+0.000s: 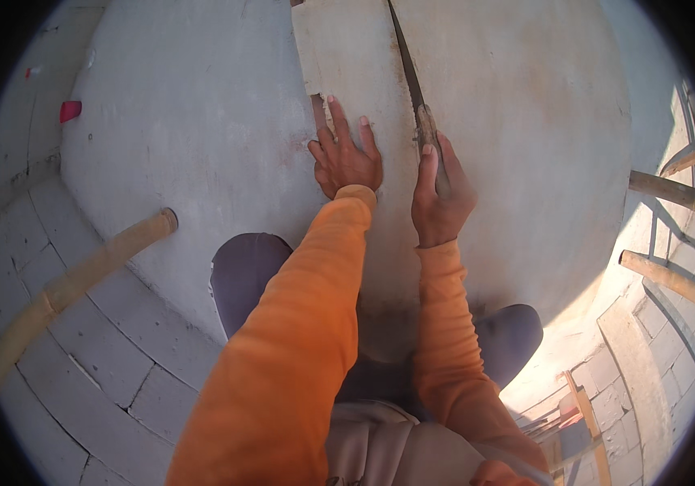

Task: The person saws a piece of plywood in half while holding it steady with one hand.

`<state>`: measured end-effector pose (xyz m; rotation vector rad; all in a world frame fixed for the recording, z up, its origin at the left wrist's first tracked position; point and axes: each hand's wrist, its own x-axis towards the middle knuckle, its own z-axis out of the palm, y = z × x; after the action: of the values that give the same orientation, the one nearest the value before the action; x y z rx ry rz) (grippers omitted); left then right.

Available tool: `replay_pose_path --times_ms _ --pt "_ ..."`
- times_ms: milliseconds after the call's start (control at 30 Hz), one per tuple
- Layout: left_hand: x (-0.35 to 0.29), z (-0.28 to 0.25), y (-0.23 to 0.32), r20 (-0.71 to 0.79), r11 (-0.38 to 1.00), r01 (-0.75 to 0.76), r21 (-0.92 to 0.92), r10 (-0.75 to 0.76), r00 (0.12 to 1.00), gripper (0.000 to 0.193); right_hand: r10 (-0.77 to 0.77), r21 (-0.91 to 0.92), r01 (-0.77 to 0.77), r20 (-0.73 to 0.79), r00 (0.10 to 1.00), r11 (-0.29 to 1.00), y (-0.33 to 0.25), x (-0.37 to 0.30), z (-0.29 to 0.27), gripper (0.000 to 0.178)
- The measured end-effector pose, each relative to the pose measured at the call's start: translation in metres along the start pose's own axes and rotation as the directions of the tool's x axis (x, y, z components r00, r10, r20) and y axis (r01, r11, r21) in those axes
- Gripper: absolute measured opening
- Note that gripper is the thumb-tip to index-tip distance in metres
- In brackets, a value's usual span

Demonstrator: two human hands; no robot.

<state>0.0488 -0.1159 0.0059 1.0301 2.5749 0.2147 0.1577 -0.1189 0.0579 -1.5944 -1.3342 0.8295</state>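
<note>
My left hand point(350, 162) lies flat with fingers spread on a pale flat board point(356, 57). Its fingertips are beside a small broken notch point(318, 109) in the board's left edge. To the right, my right hand point(443, 198) is wrapped around the worn wooden handle of a saw point(409, 61). The dark, narrow blade points away from me along the right side of the board, and its left edge looks toothed. The blade's far end runs out of the top of the view.
My bent knees point(250, 271) flank my arms on the pale grey surface point(177, 121). A bamboo pole point(80, 279) juts in at left by grey blockwork point(112, 356). More poles point(667, 194) are at right, with a wooden frame point(589, 425) lower down. A small red object point(70, 111) is far left.
</note>
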Motion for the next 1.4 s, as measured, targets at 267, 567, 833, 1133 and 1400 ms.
replay_pose_path --times_ms 267,567,833,1133,1400 --pt "0.012 -0.014 -0.013 0.023 0.999 0.032 0.022 -0.032 0.999 0.065 0.012 -0.148 -0.007 0.033 0.999 0.989 -0.016 -0.103 -0.061 0.029" --pt "0.011 -0.008 -0.015 -0.030 1.000 0.026 -0.016 -0.026 0.999 0.065 -0.020 -0.177 0.019 -0.005 1.000 0.984 -0.013 -0.100 -0.050 0.029" --pt "0.008 0.000 0.003 -0.069 0.997 -0.056 -0.045 0.053 0.996 0.065 0.029 -0.014 -0.029 -0.036 0.999 0.999 -0.006 -0.004 0.003 0.029" --pt "0.012 -0.013 -0.016 -0.031 0.999 0.012 -0.050 -0.014 0.999 0.065 -0.024 -0.149 0.020 -0.027 0.999 0.989 -0.017 -0.114 -0.060 0.029" --pt "0.009 0.000 -0.004 -0.011 1.000 -0.019 0.014 0.019 1.000 0.065 -0.024 -0.113 0.026 0.017 1.000 0.993 0.000 -0.024 -0.007 0.030"
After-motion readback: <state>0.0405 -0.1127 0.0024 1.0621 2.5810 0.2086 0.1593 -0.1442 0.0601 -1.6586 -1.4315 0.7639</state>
